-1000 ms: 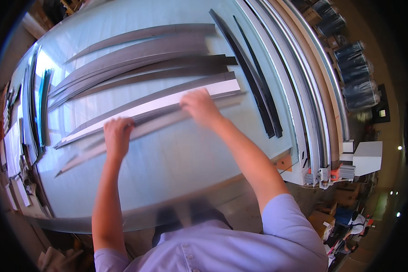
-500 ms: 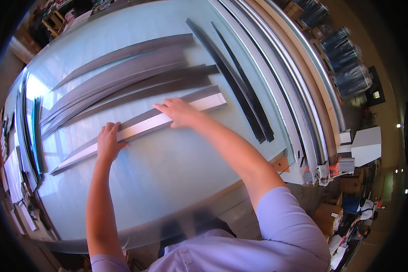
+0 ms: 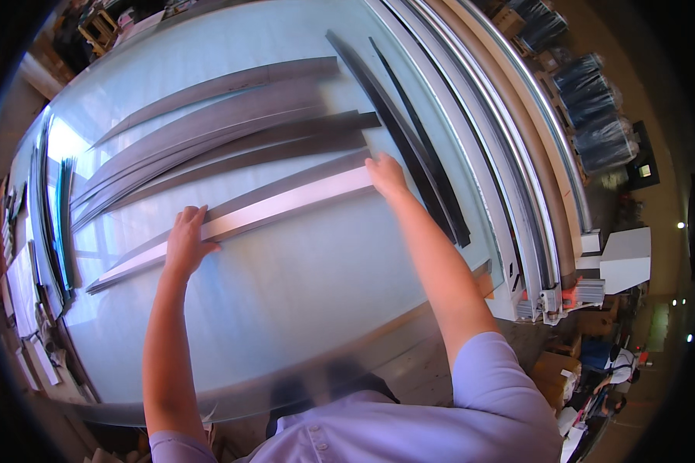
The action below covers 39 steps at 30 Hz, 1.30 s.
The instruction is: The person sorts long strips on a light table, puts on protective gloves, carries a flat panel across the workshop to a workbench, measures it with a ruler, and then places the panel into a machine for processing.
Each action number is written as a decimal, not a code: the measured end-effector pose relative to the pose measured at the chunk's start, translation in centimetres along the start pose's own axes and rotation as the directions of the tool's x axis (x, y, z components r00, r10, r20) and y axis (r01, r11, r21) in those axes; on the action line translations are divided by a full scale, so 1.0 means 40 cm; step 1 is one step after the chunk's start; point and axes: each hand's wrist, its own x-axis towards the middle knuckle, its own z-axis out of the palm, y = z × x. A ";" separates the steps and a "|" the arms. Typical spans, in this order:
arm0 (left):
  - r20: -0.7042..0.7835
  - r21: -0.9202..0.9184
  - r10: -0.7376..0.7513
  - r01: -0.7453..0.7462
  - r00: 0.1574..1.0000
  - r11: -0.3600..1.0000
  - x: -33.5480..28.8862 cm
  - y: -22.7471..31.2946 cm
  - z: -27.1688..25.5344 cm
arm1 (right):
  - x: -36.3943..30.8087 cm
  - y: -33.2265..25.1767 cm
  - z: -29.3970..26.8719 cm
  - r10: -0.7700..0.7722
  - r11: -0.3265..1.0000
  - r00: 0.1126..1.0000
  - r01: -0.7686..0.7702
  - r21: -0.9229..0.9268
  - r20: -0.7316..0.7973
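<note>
A long grey strip with a pale whitish band along it [image 3: 286, 199] lies across the glass-like table top [image 3: 286, 309] before me. My left hand [image 3: 185, 243] spans this strip left of its middle, fingers over the far edge and thumb at the near edge. At its right end, my right hand [image 3: 386, 176] is closed on the strip's end, the fingertips partly hidden. Beyond it lie several loose dark grey strips [image 3: 224, 116], some overlapping. Two or so black strips [image 3: 394, 116] lie to the right, running away from me.
Metal rails and a brown roller [image 3: 510, 116] run along the table's right side. Bundled strips [image 3: 58, 224] and sheets lie at the left edge. Plastic-wrapped dark rolls [image 3: 587, 108] stand off to the right. Other people [image 3: 618, 370] are at the lower right, far off.
My right hand has moved right along the strip, from its middle to its right end, and closed there. The left hand has stayed in place on the strip.
</note>
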 end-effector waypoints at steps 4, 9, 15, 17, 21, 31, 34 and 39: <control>-0.056 0.099 0.068 -0.062 0.996 0.993 -0.026 -0.020 0.004 | -0.082 -0.143 -0.035 -0.656 0.689 0.734 0.677 -0.257 0.175; 0.095 0.150 0.018 -0.032 0.995 0.988 0.003 -0.011 -0.009 | -0.103 -0.213 0.048 -0.693 0.372 0.431 0.900 -0.226 0.578; 0.161 0.184 0.039 -0.068 0.986 0.981 -0.002 0.007 -0.025 | -0.107 -0.230 0.042 -0.647 0.371 0.435 0.897 -0.239 0.626; 0.150 0.195 0.031 -0.060 0.988 0.979 -0.013 -0.002 -0.013 | -0.122 -0.227 0.040 -0.642 0.368 0.438 0.896 -0.249 0.629; 0.150 0.205 0.038 -0.069 0.988 0.976 -0.023 0.000 -0.010 | -0.158 -0.239 0.028 -0.531 0.505 0.528 0.825 -0.254 0.663; 0.172 0.240 -0.001 -0.041 0.985 0.970 -0.026 0.027 -0.019 | -0.183 -0.284 0.054 -0.564 0.464 0.475 0.859 -0.217 0.676; 0.160 0.231 -0.002 -0.035 0.987 0.972 -0.027 0.032 -0.022 | -0.194 -0.293 0.040 -0.528 0.499 0.497 0.838 -0.222 0.688; 0.075 0.213 0.053 -0.068 0.996 0.975 0.032 0.008 -0.003 | -0.145 -0.255 0.066 -0.636 0.514 0.532 0.832 -0.208 0.558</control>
